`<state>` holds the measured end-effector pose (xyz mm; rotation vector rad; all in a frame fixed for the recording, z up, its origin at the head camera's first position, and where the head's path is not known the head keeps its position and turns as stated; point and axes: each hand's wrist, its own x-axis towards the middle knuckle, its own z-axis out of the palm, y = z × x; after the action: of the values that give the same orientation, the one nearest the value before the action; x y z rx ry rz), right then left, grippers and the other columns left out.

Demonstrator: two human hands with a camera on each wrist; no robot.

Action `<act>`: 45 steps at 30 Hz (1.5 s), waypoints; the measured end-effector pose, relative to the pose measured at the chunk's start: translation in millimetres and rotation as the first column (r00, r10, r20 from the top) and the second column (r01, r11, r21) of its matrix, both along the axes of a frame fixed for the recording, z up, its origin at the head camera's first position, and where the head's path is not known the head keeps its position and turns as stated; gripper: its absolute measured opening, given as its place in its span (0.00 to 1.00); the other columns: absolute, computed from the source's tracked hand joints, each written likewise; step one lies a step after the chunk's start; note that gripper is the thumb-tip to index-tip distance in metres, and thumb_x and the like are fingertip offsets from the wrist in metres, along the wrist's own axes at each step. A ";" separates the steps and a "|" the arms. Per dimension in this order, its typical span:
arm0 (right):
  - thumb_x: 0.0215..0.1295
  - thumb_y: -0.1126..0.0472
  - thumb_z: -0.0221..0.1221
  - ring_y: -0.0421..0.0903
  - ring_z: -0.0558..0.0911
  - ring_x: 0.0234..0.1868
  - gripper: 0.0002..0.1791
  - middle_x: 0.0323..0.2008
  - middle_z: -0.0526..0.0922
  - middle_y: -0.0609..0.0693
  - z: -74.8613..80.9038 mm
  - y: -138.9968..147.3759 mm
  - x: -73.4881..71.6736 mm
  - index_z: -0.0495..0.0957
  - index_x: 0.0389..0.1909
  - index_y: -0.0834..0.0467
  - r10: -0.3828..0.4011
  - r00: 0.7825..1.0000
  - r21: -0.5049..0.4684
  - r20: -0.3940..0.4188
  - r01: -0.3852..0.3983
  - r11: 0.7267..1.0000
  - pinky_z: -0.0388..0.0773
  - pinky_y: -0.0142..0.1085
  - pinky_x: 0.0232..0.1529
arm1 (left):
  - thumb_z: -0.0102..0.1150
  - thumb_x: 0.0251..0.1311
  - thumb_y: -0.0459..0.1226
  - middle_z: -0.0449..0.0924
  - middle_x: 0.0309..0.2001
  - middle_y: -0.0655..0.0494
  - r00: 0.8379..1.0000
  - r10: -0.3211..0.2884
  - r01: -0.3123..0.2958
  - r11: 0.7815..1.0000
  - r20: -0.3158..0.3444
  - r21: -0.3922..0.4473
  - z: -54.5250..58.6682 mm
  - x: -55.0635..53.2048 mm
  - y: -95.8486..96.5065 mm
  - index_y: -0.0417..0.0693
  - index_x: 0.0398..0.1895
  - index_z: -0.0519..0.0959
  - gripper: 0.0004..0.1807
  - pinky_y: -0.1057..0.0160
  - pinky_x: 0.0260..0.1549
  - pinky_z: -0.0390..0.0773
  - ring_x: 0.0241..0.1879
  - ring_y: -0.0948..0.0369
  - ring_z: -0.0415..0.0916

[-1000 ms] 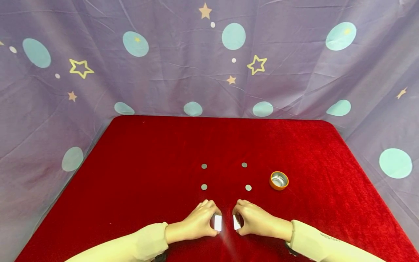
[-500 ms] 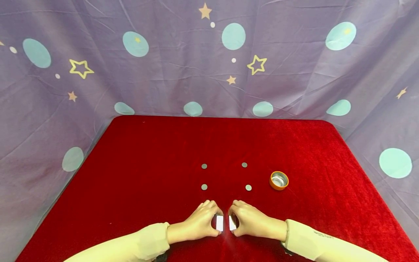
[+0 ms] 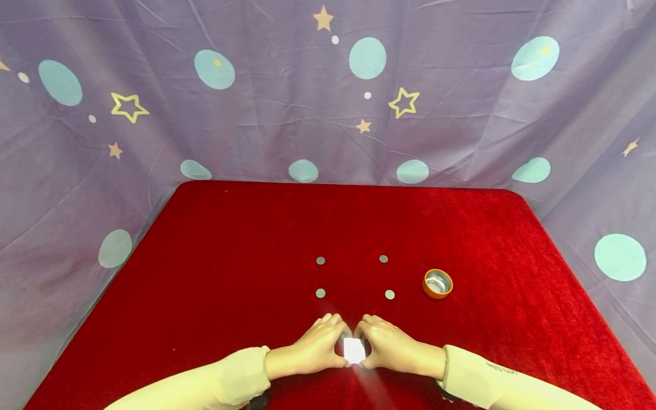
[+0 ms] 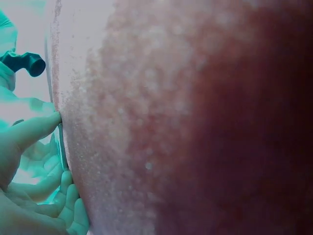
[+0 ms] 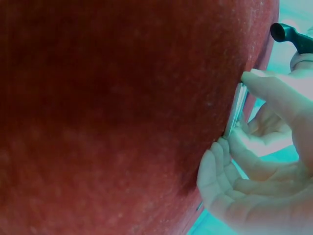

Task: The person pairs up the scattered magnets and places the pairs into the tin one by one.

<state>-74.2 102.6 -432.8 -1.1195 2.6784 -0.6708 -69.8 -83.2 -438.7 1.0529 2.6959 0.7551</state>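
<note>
Left hand (image 3: 312, 347) and right hand (image 3: 397, 348): fingers pinch bright plates (image 3: 351, 351), side by side. Beyond fingers on worktop (image 3: 246, 256): four discs (image 3: 320, 293); bowl (image 3: 435, 294) farther right.

Quick rundown on surroundings

We've got a creased purple drape (image 3: 287, 134) on three sides, printed with teal ovals (image 3: 367, 58) plus yellow and orange stars (image 3: 323, 19). Our table (image 3: 230, 250) wears plush red cloth, far corners rounded; its right side looks brighter.

Dark lettering (image 3: 502, 369) on R sleeve (image 3: 504, 386), too sm. to read w/ certainty
</note>
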 end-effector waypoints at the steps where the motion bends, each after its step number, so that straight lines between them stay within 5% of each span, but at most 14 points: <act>1: 0.35 0.58 0.69 0.35 0.67 0.30 0.19 0.28 0.71 0.43 -0.2 0.3 0.0 0.74 0.30 0.59 0.000 1.000 -0.004 0.003 0.000 1.000 0.69 0.26 0.31 | 0.70 0.35 0.42 0.66 0.29 0.63 0.999 -0.012 0.013 1.000 -0.031 0.019 -2.5 -0.7 -0.4 0.46 0.30 0.74 0.19 0.71 0.31 0.63 0.31 0.68 0.59; 4: 0.35 0.59 0.69 0.35 0.67 0.31 0.19 0.29 0.71 0.43 -0.6 1.6 0.1 0.74 0.31 0.59 -0.001 1.000 -0.006 0.019 0.002 1.000 0.69 0.26 0.32 | 0.71 0.33 0.42 0.66 0.28 0.63 0.999 -0.007 0.009 0.999 -0.041 0.047 -2.5 -0.7 0.5 0.45 0.29 0.73 0.20 0.71 0.30 0.62 0.30 0.68 0.59; 11: 0.36 0.59 0.69 0.34 0.67 0.32 0.20 0.32 0.71 0.42 -1.4 4.4 -0.2 0.75 0.33 0.59 -0.014 0.997 -0.012 0.072 0.015 1.000 0.69 0.26 0.33 | 0.72 0.32 0.40 0.67 0.29 0.65 0.995 0.058 -0.058 0.998 0.078 -0.002 -1.0 -1.3 4.5 0.46 0.31 0.73 0.20 0.70 0.35 0.64 0.31 0.69 0.60; 18: 0.38 0.59 0.68 0.33 0.66 0.32 0.20 0.33 0.71 0.42 0.2 5.8 0.0 0.75 0.35 0.60 0.002 0.995 -0.010 0.095 -0.001 1.000 0.69 0.26 0.33 | 0.72 0.33 0.40 0.68 0.29 0.66 0.990 0.070 -0.071 0.997 0.120 0.004 -0.2 -1.0 5.2 0.48 0.32 0.73 0.21 0.70 0.36 0.64 0.32 0.70 0.60; 27: 0.38 0.59 0.69 0.34 0.65 0.32 0.20 0.32 0.69 0.42 2.0 5.2 0.1 0.76 0.35 0.60 0.005 0.996 0.013 0.093 -0.006 1.000 0.69 0.26 0.34 | 0.71 0.34 0.38 0.69 0.28 0.65 0.992 0.041 -0.046 0.998 0.120 0.039 -0.8 -0.5 4.9 0.47 0.32 0.72 0.20 0.71 0.36 0.65 0.31 0.70 0.61; 33: 0.38 0.58 0.69 0.34 0.65 0.32 0.20 0.31 0.68 0.41 0.9 4.7 0.8 0.76 0.35 0.59 0.002 0.996 0.028 0.089 -0.004 1.000 0.69 0.25 0.33 | 0.68 0.40 0.34 0.72 0.28 0.64 0.983 0.028 -0.043 0.996 0.184 0.077 1.2 0.2 5.8 0.46 0.32 0.72 0.16 0.75 0.31 0.66 0.30 0.71 0.64; 37: 0.40 0.58 0.69 0.33 0.64 0.32 0.20 0.32 0.69 0.40 2.8 5.8 1.1 0.76 0.36 0.59 0.011 0.993 0.014 0.120 -0.013 1.000 0.68 0.25 0.33 | 0.64 0.45 0.31 0.73 0.28 0.61 0.952 0.033 -0.087 0.983 0.305 0.164 1.8 -0.6 3.8 0.43 0.32 0.73 0.11 0.74 0.28 0.69 0.28 0.71 0.67; 45: 0.41 0.58 0.68 0.33 0.63 0.30 0.19 0.32 0.69 0.39 9.2 9.9 1.1 0.77 0.37 0.59 0.010 0.979 -0.027 0.204 -0.005 1.000 0.67 0.26 0.32 | 0.57 0.52 0.28 0.76 0.28 0.54 0.822 0.021 -0.232 0.925 0.569 0.301 2.6 -1.7 0.4 0.35 0.34 0.74 0.07 0.72 0.29 0.73 0.27 0.67 0.73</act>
<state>-73.1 112.6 -423.7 -1.0063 2.4986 -0.7768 -71.5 -82.8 -436.1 0.5679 2.1721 1.3773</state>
